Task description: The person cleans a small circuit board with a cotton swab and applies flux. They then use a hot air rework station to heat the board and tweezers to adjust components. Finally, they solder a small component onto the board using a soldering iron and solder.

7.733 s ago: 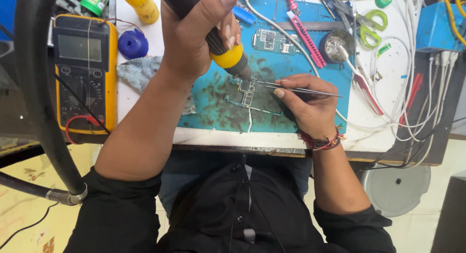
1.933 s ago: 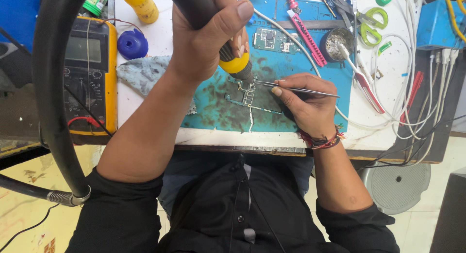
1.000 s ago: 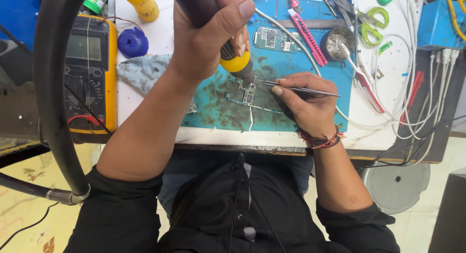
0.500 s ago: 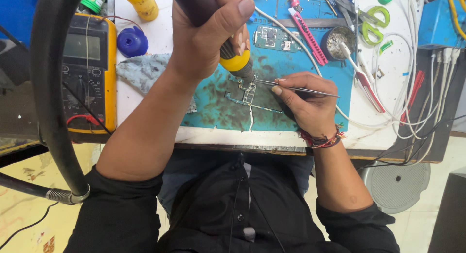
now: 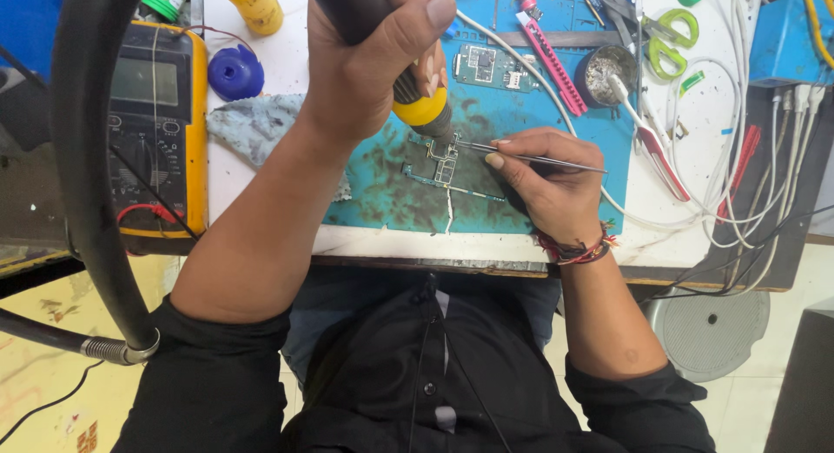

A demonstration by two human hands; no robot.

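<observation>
Left hand (image 5: pixel 365 66) fisted round heat tool (image 5: pixel 415 101), nozzle over board (image 5: pixel 443 162); right hand (image 5: pixel 547 179) pinches tweezers (image 5: pixel 530 158) at board, steadying it on mat (image 5: pixel 382 192).

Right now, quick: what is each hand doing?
Left hand: closed around the black-and-yellow hot-air tool, nozzle over the circuit board.
Right hand: closed, pinching metal tweezers whose tips reach the same board.
</observation>
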